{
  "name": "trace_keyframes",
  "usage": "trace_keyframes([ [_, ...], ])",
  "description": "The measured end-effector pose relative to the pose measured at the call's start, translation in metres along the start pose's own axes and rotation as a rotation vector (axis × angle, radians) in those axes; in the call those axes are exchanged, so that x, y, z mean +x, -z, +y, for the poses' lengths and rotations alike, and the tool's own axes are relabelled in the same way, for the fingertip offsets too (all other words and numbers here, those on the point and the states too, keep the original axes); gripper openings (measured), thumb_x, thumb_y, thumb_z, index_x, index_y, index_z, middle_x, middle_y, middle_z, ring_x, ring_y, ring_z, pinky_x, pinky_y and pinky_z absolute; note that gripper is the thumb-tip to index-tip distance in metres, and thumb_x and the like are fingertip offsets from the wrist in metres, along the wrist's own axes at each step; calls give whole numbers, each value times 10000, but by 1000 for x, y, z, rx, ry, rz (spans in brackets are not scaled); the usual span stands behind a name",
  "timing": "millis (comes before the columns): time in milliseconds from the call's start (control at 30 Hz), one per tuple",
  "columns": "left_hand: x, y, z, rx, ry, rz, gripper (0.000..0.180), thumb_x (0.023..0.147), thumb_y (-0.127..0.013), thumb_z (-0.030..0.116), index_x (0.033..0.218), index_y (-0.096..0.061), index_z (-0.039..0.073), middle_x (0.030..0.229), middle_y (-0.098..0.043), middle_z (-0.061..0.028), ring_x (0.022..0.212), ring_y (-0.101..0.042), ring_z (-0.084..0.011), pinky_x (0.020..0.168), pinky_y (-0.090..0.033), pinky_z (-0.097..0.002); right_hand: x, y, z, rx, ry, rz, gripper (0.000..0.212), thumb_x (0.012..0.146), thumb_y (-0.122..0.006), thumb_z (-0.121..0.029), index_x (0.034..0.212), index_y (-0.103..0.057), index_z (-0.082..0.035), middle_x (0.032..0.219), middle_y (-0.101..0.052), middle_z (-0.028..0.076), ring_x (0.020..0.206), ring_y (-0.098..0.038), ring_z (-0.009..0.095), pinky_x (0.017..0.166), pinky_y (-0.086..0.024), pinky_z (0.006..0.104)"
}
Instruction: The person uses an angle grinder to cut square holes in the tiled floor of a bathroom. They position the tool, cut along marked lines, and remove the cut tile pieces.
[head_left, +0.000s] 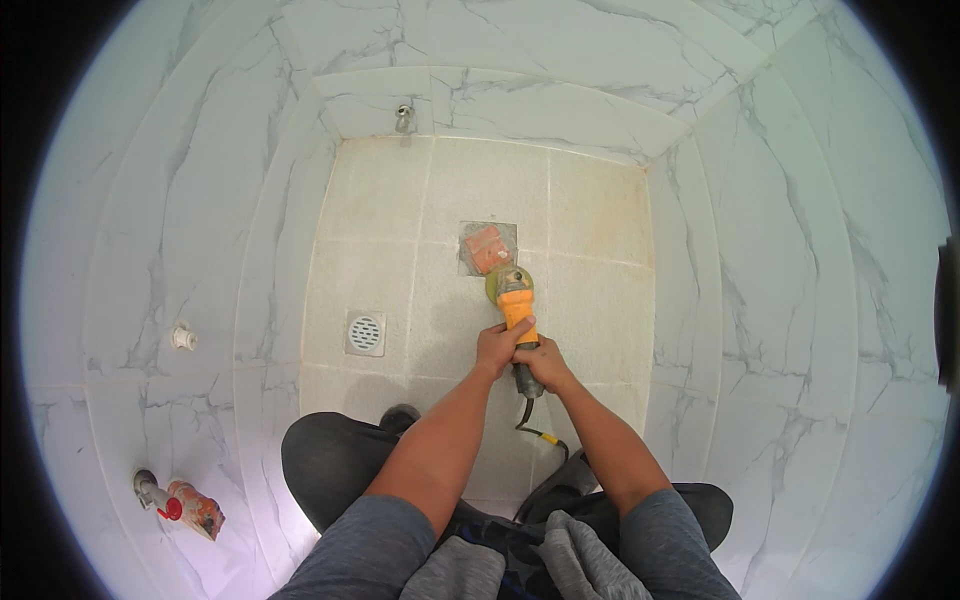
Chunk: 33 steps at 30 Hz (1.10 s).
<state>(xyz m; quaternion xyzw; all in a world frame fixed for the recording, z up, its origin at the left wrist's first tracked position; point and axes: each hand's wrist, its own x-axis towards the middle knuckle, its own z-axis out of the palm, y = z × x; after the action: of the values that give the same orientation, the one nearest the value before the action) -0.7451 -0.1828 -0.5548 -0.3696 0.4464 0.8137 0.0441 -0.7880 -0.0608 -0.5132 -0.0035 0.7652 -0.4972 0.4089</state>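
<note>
The left hand point(497, 350) and right hand point(545, 364) both have their fingers closed around an orange angle grinder point(516, 303), the left on its body and the right at the dark rear end, where a black cord point(527, 410) trails off. The grinder is above the tiled floor point(595, 320), roughly midway between its left and right edges, its yellowish disc point(492, 285) at the near edge of a square patch point(466, 238) holding reddish material point(486, 245); whether they touch cannot be told. A slotted drain point(366, 334) sits near the floor's left edge.
</note>
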Motion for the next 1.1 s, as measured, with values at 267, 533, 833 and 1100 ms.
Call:
trace_keyframes([
  [267, -8, -4, 9, -4, 20, 8, 572, 825, -843, 401, 1092, -707, -86, 993, -714, -101, 807, -679, -153, 686, -538, -292, -1, 5, -6, -44, -2, -30, 455, 709, -799, -213, 1038, -646, 62, 918, -695, 100, 804, -642, 176, 742, -510, 306],
  [533, -10, -1, 11, -65, 7, 25, 590, 808, -856, 406, 1093, -719, -92, 1000, -725, -113, 833, -688, -158, 719, -552, -300, 0, 1, -10, -39, 22, -47, 435, 721, -785, -186, 1055, -639, 52, 912, -687, 90, 778, -637, 170, 722, -512, 312],
  [833, -6, -1, 9, -65, 11, 9, 573, 813, -855, 395, 1101, -716, -80, 1011, -723, -110, 841, -689, -161, 727, -554, -300, -1, 2, -15, -120, 7, -30, 418, 718, -781, -191, 1036, -650, 47, 897, -693, 94, 775, -641, 179, 728, -514, 314],
  [1100, -3, -3, 6, -65, 21, 11, 558, 810, -857, 399, 1085, -724, -68, 988, -724, -101, 809, -687, -156, 698, -554, -294, 2, 7, -7, -114, 52, -27, 403, 720, -776, -190, 1023, -658, 48, 884, -696, 96, 772, -647, 178, 718, -517, 317],
])
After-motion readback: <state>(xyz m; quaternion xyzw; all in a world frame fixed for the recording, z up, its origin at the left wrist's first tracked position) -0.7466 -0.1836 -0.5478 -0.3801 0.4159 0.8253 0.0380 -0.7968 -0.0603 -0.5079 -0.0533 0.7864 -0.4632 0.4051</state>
